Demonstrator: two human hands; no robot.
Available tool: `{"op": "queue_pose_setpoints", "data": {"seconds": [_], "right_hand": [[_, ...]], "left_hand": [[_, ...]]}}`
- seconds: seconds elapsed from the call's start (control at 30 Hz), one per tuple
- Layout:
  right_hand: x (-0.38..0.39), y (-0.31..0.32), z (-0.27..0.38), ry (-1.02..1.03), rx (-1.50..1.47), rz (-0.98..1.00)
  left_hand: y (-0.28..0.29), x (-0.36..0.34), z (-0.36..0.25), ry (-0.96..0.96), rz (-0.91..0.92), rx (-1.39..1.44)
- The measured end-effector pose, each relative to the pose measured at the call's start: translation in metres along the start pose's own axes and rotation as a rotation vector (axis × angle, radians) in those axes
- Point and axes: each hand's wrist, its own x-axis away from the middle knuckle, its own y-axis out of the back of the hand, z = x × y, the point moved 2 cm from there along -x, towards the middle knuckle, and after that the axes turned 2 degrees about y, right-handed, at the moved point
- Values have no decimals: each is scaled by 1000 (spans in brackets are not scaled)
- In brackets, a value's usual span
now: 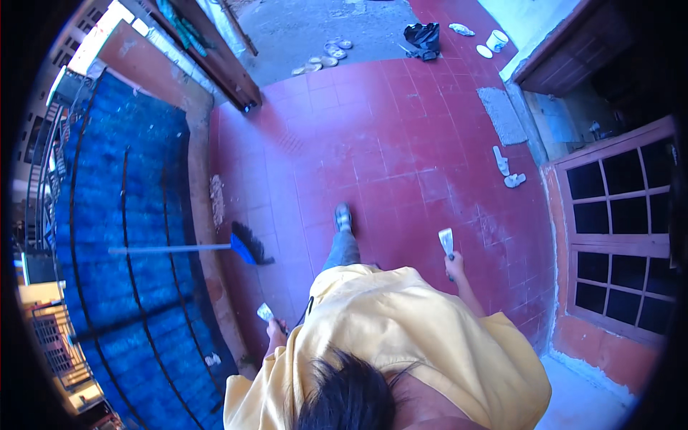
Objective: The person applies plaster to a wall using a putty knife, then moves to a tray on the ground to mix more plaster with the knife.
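Low on the left side of my body, my left hand [275,329] is closed round the handle of a putty knife [265,312], its pale blade pointing forward. My right hand [455,266] reaches out to the right, closed on a second putty knife [446,241]. That wide, whitish blade also points ahead, over the red tiled floor [401,193]. Both blades are apart from any wall. My fingers hide most of each handle.
A broom [247,244] with blue and black bristles leans at the left, by a blue sheeted barrier [129,193]. Slippers [507,169] lie near the right wall, by a paned window [620,222]. Farther off are a black plastic bag [423,39], a white bucket [497,40] and a wooden post [222,54].
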Motion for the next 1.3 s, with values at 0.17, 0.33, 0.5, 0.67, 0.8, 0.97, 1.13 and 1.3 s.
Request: {"op": "queue_pose_setpoints", "data": {"seconds": [0.17,0.33,0.5,0.67,0.8,0.97,1.13,1.3], "right_hand": [[-121,-1,139,105,155,-107],[-192,-15,199,-50,293,-208],[-223,-38,198,-264,184,-135],[-346,-2,281,-355,244,-48],[-462,27,389,-396,240,22],[-705,115,610,177,122,-205],[-849,171,826,342,-2,-189],[-939,137,804,116,127,-191]], "left_hand": [[-125,-32,-106,-157,-82,-314],[-364,47,-315,-254,120,-393],[-652,99,-527,-508,539,-511],[-858,184,-635,-672,701,-510],[-934,183,-675,-527,747,-442],[-962,115,-690,-269,435,-444],[-938,21,-692,11,75,-280],[-1062,29,-770,54,-102,-235]]}}
